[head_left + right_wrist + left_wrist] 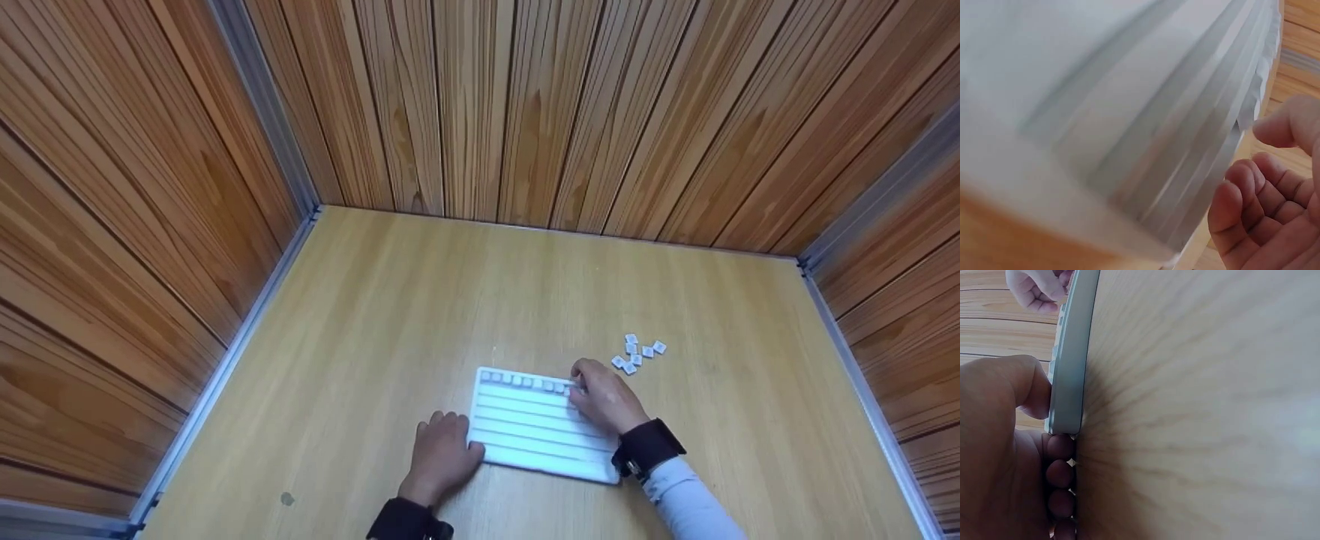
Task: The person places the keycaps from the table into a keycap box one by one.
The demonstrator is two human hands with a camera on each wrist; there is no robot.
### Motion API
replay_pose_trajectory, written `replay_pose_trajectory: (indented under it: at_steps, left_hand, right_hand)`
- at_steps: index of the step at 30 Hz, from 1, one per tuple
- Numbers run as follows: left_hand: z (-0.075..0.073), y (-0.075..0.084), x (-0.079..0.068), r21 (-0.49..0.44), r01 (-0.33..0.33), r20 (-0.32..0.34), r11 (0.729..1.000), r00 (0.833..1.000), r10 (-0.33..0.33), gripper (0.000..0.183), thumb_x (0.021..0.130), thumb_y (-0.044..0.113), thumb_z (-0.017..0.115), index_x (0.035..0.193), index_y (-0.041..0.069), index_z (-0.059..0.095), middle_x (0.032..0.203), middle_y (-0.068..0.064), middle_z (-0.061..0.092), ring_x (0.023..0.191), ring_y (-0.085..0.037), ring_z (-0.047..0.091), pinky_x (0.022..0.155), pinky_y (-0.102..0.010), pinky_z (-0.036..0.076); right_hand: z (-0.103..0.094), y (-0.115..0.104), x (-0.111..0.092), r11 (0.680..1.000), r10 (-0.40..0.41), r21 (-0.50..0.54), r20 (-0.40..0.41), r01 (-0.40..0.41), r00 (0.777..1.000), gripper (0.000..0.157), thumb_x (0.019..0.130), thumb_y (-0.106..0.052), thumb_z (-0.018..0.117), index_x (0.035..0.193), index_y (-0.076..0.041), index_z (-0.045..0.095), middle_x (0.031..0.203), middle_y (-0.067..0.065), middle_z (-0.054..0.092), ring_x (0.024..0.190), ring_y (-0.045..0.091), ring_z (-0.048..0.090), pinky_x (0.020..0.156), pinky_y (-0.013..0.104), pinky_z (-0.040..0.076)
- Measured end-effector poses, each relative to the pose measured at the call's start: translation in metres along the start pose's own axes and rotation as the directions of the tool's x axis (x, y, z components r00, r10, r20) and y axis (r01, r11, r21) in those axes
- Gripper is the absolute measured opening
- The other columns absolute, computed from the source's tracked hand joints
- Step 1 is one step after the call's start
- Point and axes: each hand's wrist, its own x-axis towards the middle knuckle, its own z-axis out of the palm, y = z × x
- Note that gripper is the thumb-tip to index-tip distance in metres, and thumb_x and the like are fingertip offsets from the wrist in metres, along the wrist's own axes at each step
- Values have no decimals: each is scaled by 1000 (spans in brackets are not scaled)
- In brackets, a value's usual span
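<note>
A white rectangular board with raised ridges across it lies flat on the wooden table. A row of small white tiles stands along its far edge. My left hand grips the board's near left corner, thumb bent over the top and fingers against the side edge. At the far right end of the row, my right hand holds a small white tile. Its thumb tip is right at that tile in the right wrist view, while the other fingers curl beyond the board's edge.
Several loose small tiles lie scattered to the right of the board, past my right hand. Wood-panelled walls with metal edging close in the table at the back and both sides. A dark round spot marks the front left.
</note>
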Motion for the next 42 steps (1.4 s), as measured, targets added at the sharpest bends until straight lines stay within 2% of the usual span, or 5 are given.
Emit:
replay_pose_trajectory:
  at_steps: [5, 13, 25, 32, 42]
  left_hand:
    - [0, -1, 0, -4, -1, 4, 1000, 1000, 1, 22, 83, 33, 59, 84, 12, 58, 76, 1, 46, 77, -21, 35, 72, -38, 27]
    - [0, -2, 0, -7, -12, -5, 1000, 1000, 12, 20, 82, 32, 59, 81, 12, 56, 75, 1, 44, 77, -21, 35, 72, -38, 26]
    - [0, -1, 0, -18, -1, 11, 1000, 1000, 2, 20, 83, 32, 60, 82, 13, 54, 77, 0, 44, 78, -21, 35, 73, -39, 26]
    - [-1, -1, 1, -7, 6, 24, 1000, 1000, -5, 21, 83, 33, 59, 85, 12, 57, 78, 0, 45, 79, -22, 35, 74, -39, 27]
    - [1, -1, 2, -15, 25, 39, 1000, 999, -24, 21, 83, 32, 59, 85, 11, 58, 77, 0, 45, 79, -22, 35, 73, -39, 26]
  right_hand:
    - [-10, 14, 0, 997, 75, -27, -26, -75, 997, 26, 91, -16, 66, 116, -7, 64, 96, 3, 60, 81, 20, 58, 70, 38, 47]
    - [-23, 38, -3, 993, 53, -102, -114, -65, 992, 35, 87, -11, 67, 120, 0, 65, 110, 16, 60, 94, 32, 62, 80, 49, 50]
    - [-29, 58, -4, 985, 92, -133, -130, -109, 987, 37, 85, -8, 67, 120, 2, 63, 109, 19, 58, 91, 32, 59, 76, 50, 48]
    - [-31, 63, -3, 987, 52, -139, -182, -78, 982, 35, 82, -7, 66, 116, 2, 64, 103, 20, 58, 83, 33, 59, 70, 50, 48]
    - [-30, 69, -1, 988, 38, -137, -204, -67, 978, 33, 81, -5, 67, 113, 2, 64, 98, 19, 57, 76, 31, 58, 64, 48, 47]
